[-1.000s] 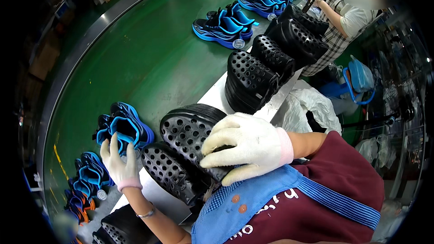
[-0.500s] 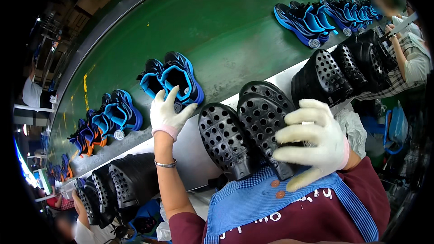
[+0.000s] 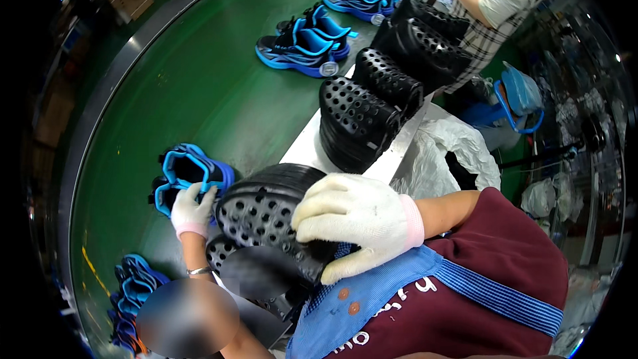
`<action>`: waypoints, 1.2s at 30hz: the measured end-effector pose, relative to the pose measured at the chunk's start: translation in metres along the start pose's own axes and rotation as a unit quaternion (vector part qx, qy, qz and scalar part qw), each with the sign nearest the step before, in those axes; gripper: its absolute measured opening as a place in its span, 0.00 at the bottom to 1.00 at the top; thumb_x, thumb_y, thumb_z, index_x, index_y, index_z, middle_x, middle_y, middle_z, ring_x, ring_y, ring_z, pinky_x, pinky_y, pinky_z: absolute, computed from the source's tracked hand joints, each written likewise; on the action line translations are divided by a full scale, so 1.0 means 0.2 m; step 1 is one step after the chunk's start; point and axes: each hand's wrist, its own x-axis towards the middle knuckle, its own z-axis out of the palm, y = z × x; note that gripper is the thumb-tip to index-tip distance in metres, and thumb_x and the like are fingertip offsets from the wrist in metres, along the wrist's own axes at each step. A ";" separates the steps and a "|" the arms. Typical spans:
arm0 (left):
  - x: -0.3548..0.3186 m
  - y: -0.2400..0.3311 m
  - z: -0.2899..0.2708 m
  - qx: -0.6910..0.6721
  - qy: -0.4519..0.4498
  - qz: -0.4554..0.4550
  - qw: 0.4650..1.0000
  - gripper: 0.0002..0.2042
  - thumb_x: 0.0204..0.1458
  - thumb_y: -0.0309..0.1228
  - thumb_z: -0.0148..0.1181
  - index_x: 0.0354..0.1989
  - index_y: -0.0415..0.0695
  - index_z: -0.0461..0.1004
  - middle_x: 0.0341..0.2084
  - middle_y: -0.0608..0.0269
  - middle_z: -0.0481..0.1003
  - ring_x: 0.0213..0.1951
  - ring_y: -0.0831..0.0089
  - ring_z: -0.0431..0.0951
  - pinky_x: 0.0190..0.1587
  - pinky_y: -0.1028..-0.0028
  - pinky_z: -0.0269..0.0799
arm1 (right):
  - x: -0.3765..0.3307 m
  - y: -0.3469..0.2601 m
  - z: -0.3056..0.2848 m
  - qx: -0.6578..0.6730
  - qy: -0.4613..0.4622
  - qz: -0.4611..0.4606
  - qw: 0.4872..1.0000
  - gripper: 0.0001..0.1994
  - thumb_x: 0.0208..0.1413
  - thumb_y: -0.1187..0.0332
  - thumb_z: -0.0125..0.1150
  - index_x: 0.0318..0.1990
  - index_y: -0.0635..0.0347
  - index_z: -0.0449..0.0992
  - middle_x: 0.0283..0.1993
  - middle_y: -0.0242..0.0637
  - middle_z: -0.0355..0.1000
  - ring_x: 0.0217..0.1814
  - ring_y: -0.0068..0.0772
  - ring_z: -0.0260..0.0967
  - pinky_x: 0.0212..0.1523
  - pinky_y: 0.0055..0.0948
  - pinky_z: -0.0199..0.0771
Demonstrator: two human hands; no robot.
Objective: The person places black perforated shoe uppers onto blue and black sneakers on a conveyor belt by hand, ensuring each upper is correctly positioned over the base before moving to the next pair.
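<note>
My left hand (image 3: 193,213), in a white glove, has its fingers bent over the collar of a black-and-blue sneaker (image 3: 174,193). Beside that shoe sits its mate (image 3: 189,165), collar up, on the green surface. My right hand (image 3: 352,216), gloved too, curls around the side of a black clog-shaped piece with round holes (image 3: 256,216), thumb on its near end. A second perforated black piece (image 3: 222,249) lies partly beneath it, much of it blurred. The right fingertips partly cover the held piece.
The green belt (image 3: 219,103) carries more blue sneakers (image 3: 302,43) at the far side and others (image 3: 136,286) at lower left. Several black perforated pieces (image 3: 362,116) stand on the white ledge (image 3: 306,143). A co-worker (image 3: 498,0) stands at upper right, near white plastic bags (image 3: 458,139).
The view has swung right, so everything appears shifted left. My left fingers have closed in on the sneaker's collar, and my right hand has curled over the perforated piece, which now lies tilted.
</note>
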 end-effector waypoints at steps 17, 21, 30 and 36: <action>-0.18 0.54 -0.37 -0.544 -0.218 0.137 0.799 0.59 0.35 0.59 0.72 0.67 0.29 0.50 0.63 0.43 0.62 0.66 0.55 0.61 0.69 0.61 0.49 | -0.22 0.22 -0.43 -0.365 0.090 0.171 0.911 0.14 0.48 0.61 0.65 0.41 0.55 0.76 0.42 0.35 0.74 0.43 0.39 0.72 0.43 0.35 0.75; -0.12 0.61 -0.38 -0.448 -0.297 0.155 0.829 0.49 0.36 0.44 0.76 0.64 0.30 0.58 0.59 0.45 0.67 0.62 0.60 0.67 0.65 0.67 0.58 | -0.25 0.26 -0.46 -0.318 0.015 0.202 0.926 0.20 0.49 0.56 0.64 0.47 0.55 0.74 0.47 0.37 0.72 0.46 0.42 0.72 0.46 0.36 0.76; -0.06 0.73 -0.39 -0.288 -0.241 0.247 0.893 0.23 0.48 0.34 0.60 0.52 0.34 0.72 0.47 0.49 0.74 0.50 0.59 0.74 0.56 0.68 0.66 | -0.23 0.24 -0.60 -0.271 -0.084 0.215 0.935 0.23 0.47 0.54 0.65 0.47 0.58 0.72 0.43 0.42 0.69 0.46 0.45 0.71 0.44 0.39 0.76; -0.07 0.73 -0.38 -0.284 -0.230 0.260 0.894 0.19 0.52 0.30 0.57 0.51 0.33 0.72 0.46 0.49 0.74 0.50 0.58 0.73 0.56 0.68 0.65 | -0.19 0.25 -0.62 -0.301 -0.150 0.233 0.913 0.28 0.44 0.51 0.68 0.49 0.59 0.70 0.45 0.44 0.68 0.45 0.46 0.72 0.41 0.39 0.75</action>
